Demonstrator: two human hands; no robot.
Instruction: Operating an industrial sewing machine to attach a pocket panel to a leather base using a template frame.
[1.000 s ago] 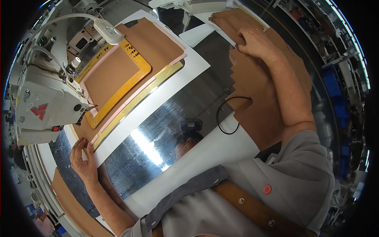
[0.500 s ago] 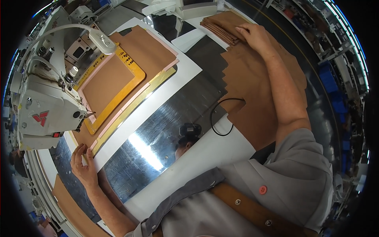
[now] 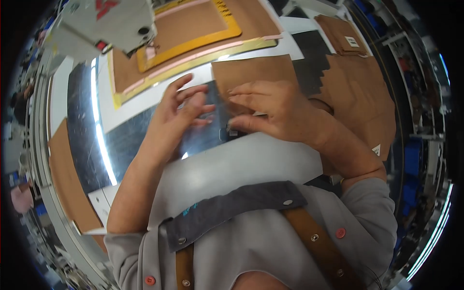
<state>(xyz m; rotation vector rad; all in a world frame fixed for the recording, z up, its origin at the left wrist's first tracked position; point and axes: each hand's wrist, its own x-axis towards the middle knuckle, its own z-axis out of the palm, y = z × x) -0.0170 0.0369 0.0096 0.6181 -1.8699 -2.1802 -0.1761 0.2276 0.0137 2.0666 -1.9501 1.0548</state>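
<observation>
A brown sheet (image 3: 256,70) with straight edges lies over the shiny metal table plate (image 3: 137,113), in front of the machine. My right hand (image 3: 280,108) is over its near part, fingers stretched out and thumb apart. It hides the sheet's near edge. To the left, my left hand (image 3: 183,106) hovers above the plate, fingers spread and holding nothing. Both hands are slightly blurred. Beyond them a yellow frame (image 3: 193,46) with handwritten marks sits on a larger brown panel (image 3: 256,24) edged with pink strips.
The white sewing machine head (image 3: 104,29) stands at the far left, over the frame's corner. A stack of folded brown pieces (image 3: 333,34) with a white label is at the far right. Large brown sheets (image 3: 360,101) cover the right side. Another brown piece (image 3: 72,174) lies at the left edge.
My right hand has left the folded stack and come to the middle; a brown sheet now lies beneath it. My left hand has moved from the panel's near corner toward the middle. The view has shifted.
</observation>
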